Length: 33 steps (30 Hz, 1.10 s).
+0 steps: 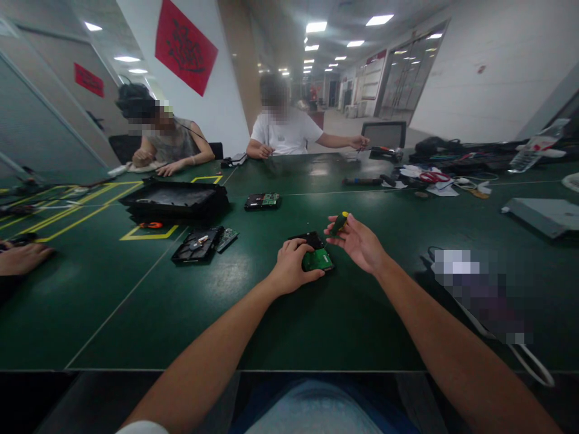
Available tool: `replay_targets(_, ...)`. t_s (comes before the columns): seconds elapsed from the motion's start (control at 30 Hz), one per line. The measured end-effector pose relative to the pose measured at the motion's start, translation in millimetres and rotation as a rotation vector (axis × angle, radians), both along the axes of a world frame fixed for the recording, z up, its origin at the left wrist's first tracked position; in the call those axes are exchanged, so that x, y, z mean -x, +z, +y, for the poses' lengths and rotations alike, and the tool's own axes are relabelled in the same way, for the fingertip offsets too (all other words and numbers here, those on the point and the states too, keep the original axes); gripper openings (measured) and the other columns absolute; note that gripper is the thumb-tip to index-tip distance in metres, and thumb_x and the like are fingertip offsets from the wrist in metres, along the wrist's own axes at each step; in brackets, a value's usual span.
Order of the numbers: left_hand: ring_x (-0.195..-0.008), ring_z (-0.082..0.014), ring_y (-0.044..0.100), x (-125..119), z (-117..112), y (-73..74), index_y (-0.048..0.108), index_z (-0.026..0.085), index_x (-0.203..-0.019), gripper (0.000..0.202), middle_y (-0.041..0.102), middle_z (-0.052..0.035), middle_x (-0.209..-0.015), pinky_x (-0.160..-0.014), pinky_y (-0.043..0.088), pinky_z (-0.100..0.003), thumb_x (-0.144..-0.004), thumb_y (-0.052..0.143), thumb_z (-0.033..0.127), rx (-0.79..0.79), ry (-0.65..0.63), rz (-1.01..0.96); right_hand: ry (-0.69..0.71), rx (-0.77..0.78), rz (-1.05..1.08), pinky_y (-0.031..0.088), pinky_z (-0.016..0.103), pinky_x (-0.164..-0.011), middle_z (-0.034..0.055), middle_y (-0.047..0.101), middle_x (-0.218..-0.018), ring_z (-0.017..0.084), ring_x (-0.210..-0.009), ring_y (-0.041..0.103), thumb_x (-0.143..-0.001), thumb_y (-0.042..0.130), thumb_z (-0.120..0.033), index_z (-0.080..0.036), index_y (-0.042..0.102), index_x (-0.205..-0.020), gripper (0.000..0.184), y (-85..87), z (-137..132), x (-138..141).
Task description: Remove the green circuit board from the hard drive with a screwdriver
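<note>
A black hard drive [316,256] with a green circuit board facing up lies on the dark green table [190,313] in front of me. My left hand [292,265] rests on its left side, fingers curled over it and pressing it down. My right hand [357,244] hovers just right of the drive, fingers closed round a small screwdriver [338,223] with a green and yellow handle, held up above the drive's far corner.
Another opened drive [199,246] with a loose board lies to the left, a third drive [263,201] farther back beside a black tray [176,202]. Two people sit across the table. A co-worker's hand [22,258] rests at the far left. Tools and red scissors [433,177] clutter the right.
</note>
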<state>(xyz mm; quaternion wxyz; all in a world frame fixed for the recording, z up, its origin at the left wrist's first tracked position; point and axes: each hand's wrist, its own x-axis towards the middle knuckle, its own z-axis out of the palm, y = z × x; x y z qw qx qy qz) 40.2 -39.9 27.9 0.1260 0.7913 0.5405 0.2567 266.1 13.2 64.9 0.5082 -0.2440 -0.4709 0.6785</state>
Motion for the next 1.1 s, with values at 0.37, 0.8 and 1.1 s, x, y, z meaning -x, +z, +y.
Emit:
replay_targets(0.37, -0.142, -0.0389, 0.047, -0.2, 0.0, -0.7, 0.067, 0.024, -0.130, 0.062, 0.056, -0.0136, -0.148, -0.115, 0.043, -0.058, -0.079, 0.085, 0.056, 0.003, 0.003, 0.003, 0.027, 0.031, 0.041, 0.054, 0.047, -0.108, 0.0110, 0.079, -0.104, 0.028, -0.109, 0.071, -0.096, 0.062, -0.069, -0.021, 0.080, -0.107, 0.052, -0.2, 2.2, -0.9)
replay_targets(0.8, -0.142, -0.0387, 0.047, 0.6, 1.3, -3.7, 0.067, 0.024, -0.129, 0.062, 0.057, -0.0132, -0.148, -0.115, 0.043, -0.058, -0.078, 0.085, 0.056, -0.001, 0.007, 0.001, 0.011, 0.038, 0.023, 0.057, 0.043, -0.103, 0.0099, 0.077, -0.101, 0.026, -0.104, 0.071, -0.094, 0.066, -0.069, -0.021, 0.080, -0.104, 0.052, 0.8, 1.5, 0.6)
replay_targets(1.1, -0.141, -0.0387, 0.047, -0.4, -0.3, -0.6, 0.067, 0.025, -0.129, 0.061, 0.057, -0.0132, -0.147, -0.114, 0.044, -0.058, -0.079, 0.085, 0.055, 0.006, 0.010, 0.000, -0.018, 0.028, 0.011, 0.059, 0.041, -0.095, 0.0073, 0.076, -0.104, 0.026, -0.106, 0.070, -0.094, 0.069, -0.064, -0.025, 0.078, -0.110, 0.043, -1.2, 2.3, -0.9)
